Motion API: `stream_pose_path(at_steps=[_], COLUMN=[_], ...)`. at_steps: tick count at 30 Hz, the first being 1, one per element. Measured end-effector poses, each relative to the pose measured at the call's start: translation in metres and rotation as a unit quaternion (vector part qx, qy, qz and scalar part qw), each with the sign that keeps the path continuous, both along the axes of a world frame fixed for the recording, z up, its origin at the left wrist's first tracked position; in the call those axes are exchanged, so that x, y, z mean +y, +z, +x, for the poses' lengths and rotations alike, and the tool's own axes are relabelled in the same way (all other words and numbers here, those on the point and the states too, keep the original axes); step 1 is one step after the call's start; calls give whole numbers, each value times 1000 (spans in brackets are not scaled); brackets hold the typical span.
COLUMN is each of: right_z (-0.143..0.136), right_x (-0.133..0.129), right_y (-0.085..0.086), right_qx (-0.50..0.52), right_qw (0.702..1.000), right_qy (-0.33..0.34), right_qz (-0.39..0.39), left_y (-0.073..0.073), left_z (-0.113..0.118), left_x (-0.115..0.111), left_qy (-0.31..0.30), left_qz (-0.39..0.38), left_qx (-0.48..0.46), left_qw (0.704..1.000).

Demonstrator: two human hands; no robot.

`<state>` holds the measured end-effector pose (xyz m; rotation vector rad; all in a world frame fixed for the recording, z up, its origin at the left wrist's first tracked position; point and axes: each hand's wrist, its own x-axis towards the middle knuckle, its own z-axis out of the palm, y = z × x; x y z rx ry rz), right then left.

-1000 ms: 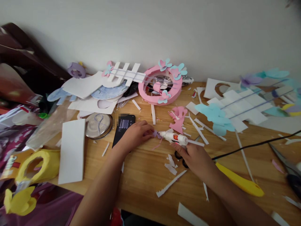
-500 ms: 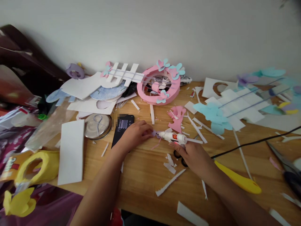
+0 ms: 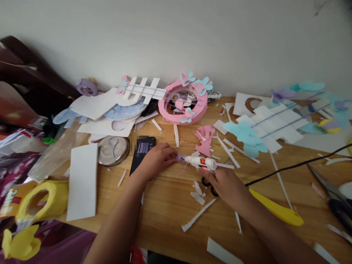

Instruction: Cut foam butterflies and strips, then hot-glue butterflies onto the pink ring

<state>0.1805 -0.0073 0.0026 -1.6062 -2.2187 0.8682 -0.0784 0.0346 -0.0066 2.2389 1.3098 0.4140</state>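
My right hand (image 3: 224, 183) is closed around the handle of a white hot glue gun (image 3: 202, 162), with a glue stick jutting from its back and a red light near the grip. Its nozzle touches or nearly touches a small light-purple paper piece (image 3: 179, 157). The fingertips of my left hand (image 3: 159, 159) pinch that piece just above the wooden table (image 3: 165, 216). A black phone (image 3: 141, 154) lies partly beneath my left wrist. Below the glue gun, black scissor handles (image 3: 210, 186) show, the blades mostly hidden.
A pink ring with paper flowers (image 3: 183, 118) stands near the wall. White strips with blue paper flowers (image 3: 244, 135) lie at right. A black cord (image 3: 297, 161) runs right past a yellow handle (image 3: 277, 207) and large scissors (image 3: 328, 190). A round tin lid (image 3: 112, 156) sits left.
The camera view has shifted slightly. Both hands, the glue gun and the purple piece hold nearly the same places on the table.
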Motion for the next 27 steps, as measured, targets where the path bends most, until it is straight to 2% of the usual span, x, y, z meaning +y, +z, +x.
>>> stream_pose_path(at_steps=[7, 9, 11, 13, 17, 19, 22, 25, 27], right_z=[3, 8, 16, 28, 58, 73, 91, 100, 101], right_x=[1, 0, 0, -2, -14, -23, -33, -37, -36], right_y=[7, 12, 20, 28, 37, 31, 12, -4, -8], right_qx=[19, 41, 52, 58, 102, 151, 251, 335, 371], right_qw=[1000, 999, 998, 997, 988, 979, 955, 924, 908], right_qy=[-2, 2, 0, -23, -111, -125, -88, -65, -70], right_qz=[-23, -36, -45, -40, -22, -47, -133, -175, -182], left_y=[3, 4, 4, 5, 5, 2, -2, -5, -3], left_z=[-7, -8, -7, -5, -4, -4, -4, -4, -5], left_x=[2, 3, 3, 3, 2, 3, 6, 8, 8], left_qy=[-26, -16, 21, 86, 244, 281, 283, 275, 275], left_qz=[-37, -42, -40, -34, -55, -80, -95, -88, -46], left_qx=[-43, -53, -58, -76, -165, -220, -270, -266, -215], left_qw=[998, 998, 997, 993, 954, 931, 915, 920, 936])
